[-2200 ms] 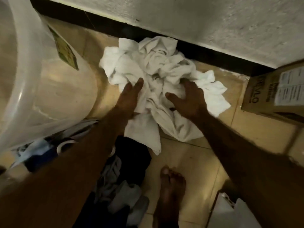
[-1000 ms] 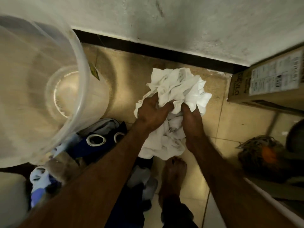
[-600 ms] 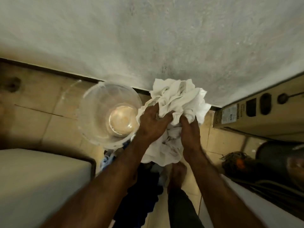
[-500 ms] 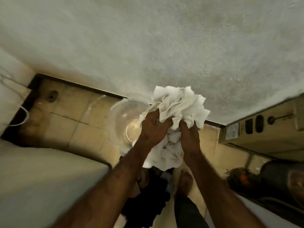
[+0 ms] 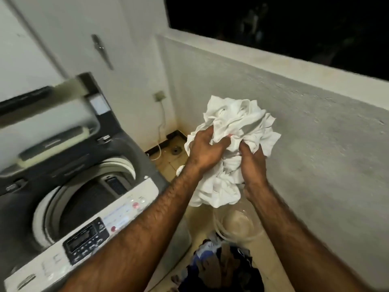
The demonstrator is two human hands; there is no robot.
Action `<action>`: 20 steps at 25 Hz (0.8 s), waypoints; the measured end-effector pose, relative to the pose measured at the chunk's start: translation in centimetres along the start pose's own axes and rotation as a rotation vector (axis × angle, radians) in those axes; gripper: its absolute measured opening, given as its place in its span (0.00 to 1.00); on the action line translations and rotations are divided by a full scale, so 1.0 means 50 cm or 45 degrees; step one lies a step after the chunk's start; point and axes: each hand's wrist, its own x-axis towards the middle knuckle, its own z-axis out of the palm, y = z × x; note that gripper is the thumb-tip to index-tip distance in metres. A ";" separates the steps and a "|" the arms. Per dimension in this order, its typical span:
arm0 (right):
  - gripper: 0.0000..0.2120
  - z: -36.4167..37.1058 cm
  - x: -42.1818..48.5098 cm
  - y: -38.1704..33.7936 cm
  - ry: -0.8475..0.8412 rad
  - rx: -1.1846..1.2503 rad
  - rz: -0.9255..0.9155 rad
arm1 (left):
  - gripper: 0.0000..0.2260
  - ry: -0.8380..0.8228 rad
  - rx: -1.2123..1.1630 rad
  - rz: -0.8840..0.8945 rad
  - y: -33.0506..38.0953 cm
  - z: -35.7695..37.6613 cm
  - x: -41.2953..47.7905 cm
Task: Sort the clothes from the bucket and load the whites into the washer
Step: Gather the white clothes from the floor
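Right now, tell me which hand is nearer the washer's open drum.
Left. The left hand grips the white clothes on the side facing the washer drum; the right hand grips their far side, farther away.

Both bare forearms were raised and extended forward, wrists held close together. The left hand [image 5: 205, 152] was curled into the white clothes [image 5: 237, 114] from the left; the right hand [image 5: 252, 165] was clenched on the same bundle from the right.

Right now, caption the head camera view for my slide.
Left hand and right hand grip a bundle of white clothes beside the open top-loading washer, dark clothes piled on the floor.
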 end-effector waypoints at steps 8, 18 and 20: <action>0.17 0.377 -0.100 -0.001 -0.472 0.014 -0.030 | 0.29 0.552 0.141 -0.053 -0.013 -0.383 -0.048; 0.19 0.712 -0.233 0.181 -0.699 0.119 0.361 | 0.34 0.842 0.338 -0.285 -0.186 -0.701 -0.078; 0.17 0.747 -0.247 0.209 -0.711 0.016 0.401 | 0.33 0.866 0.440 -0.334 -0.224 -0.738 -0.071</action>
